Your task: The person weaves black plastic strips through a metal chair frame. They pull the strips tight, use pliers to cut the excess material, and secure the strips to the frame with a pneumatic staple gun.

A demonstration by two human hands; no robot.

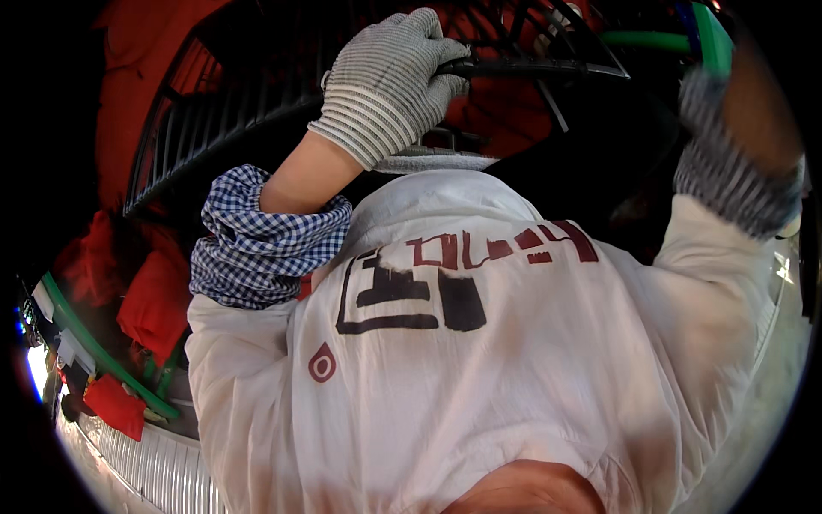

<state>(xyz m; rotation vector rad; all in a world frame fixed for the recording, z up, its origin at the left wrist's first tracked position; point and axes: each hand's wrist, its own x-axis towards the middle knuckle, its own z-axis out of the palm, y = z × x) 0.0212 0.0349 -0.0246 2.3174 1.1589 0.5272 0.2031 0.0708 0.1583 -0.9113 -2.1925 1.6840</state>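
My left hand (390,86), in a grey and white striped knit glove, is at the top middle. Its fingers close round a black bar (539,66) that forms the edge of a slatted black frame (214,111). The fingertips curl over the bar, and the thumb lies below it. My right forearm (762,111) rises at the far right, smeared by motion, with a dark patterned cuff (732,163) pushed down it. The right hand itself is lost past the dark rim of the picture. A green bar (717,47) shows near that forearm.
Red material (128,120) lies behind the frame. At the left are red cloth pieces (158,300), a curved green tube (103,351) and a ribbed pale metal surface (158,463). My white printed shirt (479,368) fills the lower middle.
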